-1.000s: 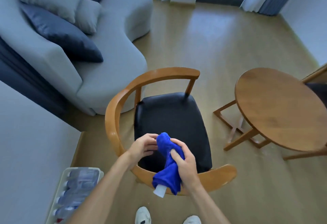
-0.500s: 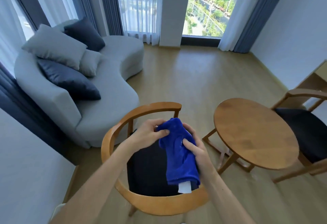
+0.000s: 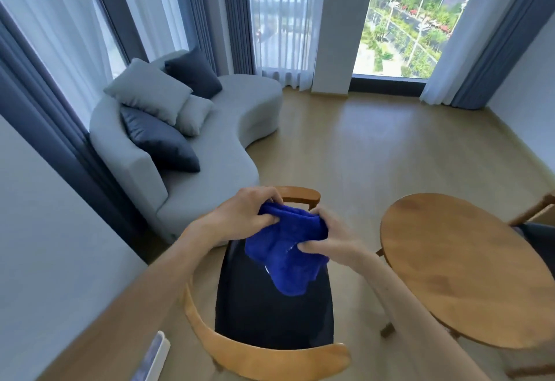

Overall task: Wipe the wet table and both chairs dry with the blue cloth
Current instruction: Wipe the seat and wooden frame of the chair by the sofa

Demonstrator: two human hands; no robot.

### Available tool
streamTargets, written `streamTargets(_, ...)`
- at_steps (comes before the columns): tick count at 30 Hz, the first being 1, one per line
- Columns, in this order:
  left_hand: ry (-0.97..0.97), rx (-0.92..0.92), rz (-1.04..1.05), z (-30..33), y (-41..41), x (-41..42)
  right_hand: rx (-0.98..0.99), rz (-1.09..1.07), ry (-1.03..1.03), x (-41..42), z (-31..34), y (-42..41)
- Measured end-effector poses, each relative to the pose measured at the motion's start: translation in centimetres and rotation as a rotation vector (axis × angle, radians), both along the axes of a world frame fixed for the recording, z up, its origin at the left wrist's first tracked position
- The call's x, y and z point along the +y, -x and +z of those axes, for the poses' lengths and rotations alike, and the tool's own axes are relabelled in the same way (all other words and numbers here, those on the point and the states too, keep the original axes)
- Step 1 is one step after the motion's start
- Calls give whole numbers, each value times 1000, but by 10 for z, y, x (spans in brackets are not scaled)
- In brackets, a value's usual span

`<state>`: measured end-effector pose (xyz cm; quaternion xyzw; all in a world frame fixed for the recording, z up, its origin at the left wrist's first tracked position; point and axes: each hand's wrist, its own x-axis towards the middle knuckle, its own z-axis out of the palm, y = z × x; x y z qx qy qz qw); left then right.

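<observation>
Both my hands hold the bunched blue cloth in the air above the near chair. My left hand grips its upper left edge, and my right hand pinches its right side. The near chair has a curved wooden frame and a black seat directly below the cloth. To the right stands the round wooden table. Behind it, at the right edge, a part of the second chair shows, mostly hidden by the table.
A grey curved sofa with grey and dark cushions stands at the left, by curtained windows. Wooden floor stretches beyond the chair toward the window. A white-rimmed pack lies at the bottom left by a grey wall.
My view has tilted up from the chair toward the window. Both hands have lifted the cloth higher and spread it apart, from a hanging roll to a wider bunch.
</observation>
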<state>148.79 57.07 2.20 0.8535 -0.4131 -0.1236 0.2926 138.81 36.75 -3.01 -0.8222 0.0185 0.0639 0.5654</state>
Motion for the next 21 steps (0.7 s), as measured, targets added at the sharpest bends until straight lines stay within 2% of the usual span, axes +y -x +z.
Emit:
streamTargets(2,-15,14,-22,5,2,-5,-53,49,249,-5,5,-7)
streamTargets(3,-10,16,-30,9,2,-9,-99,79,288,-4,10,-10)
streamTargets(6,63,62,-18,22,1,-21,-164,156,232,5,29,-20)
streamTargets(8,157,112,26,31,-4,-24,-214,111,229,6,41,-28)
streamTargets(10,249,229,66,34,-10,-17,-281,44,261,3,52,-32)
streamTargets(12,224,334,10,33,-13,-10,-310,32,248,1,58,-33)
streamTargets(15,194,342,-64,28,-15,-5,-239,66,192,-7,66,-37)
streamTargets(18,250,320,-7,31,-22,-1,-59,230,293,-28,74,-42)
streamTargets(21,219,282,3,36,-34,7,-38,227,386,-36,74,-44)
